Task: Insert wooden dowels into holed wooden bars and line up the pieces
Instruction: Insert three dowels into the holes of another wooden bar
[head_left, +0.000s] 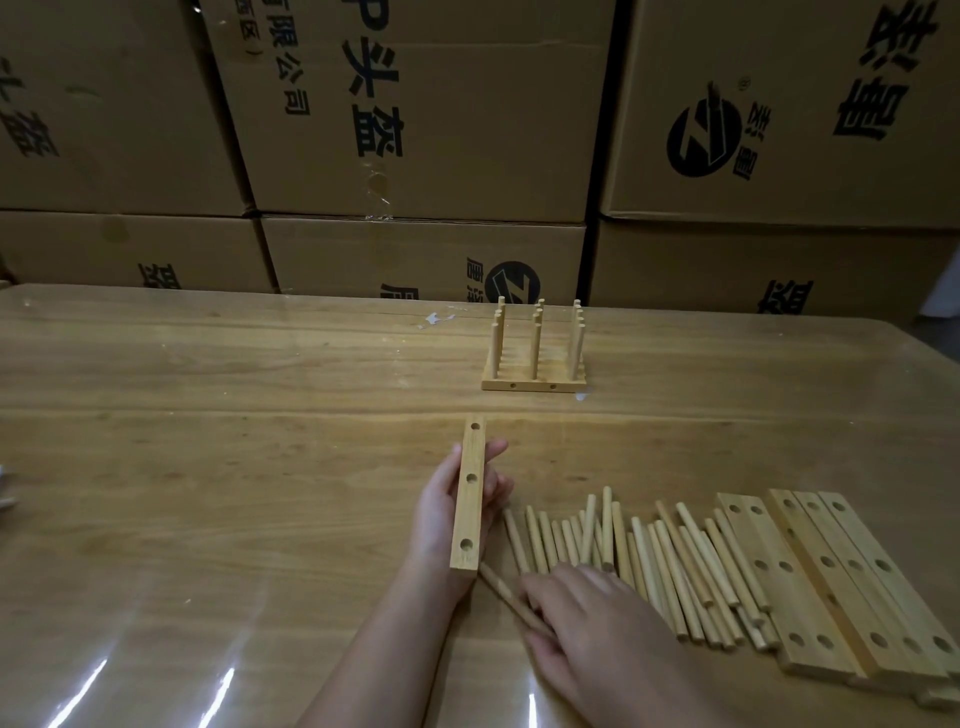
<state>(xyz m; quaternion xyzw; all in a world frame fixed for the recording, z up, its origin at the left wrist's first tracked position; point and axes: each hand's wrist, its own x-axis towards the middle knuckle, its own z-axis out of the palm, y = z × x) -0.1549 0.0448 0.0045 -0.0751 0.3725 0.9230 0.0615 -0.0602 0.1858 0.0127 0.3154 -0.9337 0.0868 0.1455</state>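
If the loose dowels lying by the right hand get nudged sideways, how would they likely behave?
The loose dowels are round and lie on a glossy table, so they would probably roll and scatter. They look like thin solid wood: likely stiff and light to lift. Some lie across others, so one nudge may shift several.

The glossy wooden table (260, 493) carries a block of finished bars (533, 385) toward its far side, set side by side with dowels standing upright in them. At the front right lies a loose spread of dowels (670, 566), some crossing one another. Touching it on the right, several holed bars (831, 587) lie flat against one another. A small pale scrap (435, 318) sits near the far edge.
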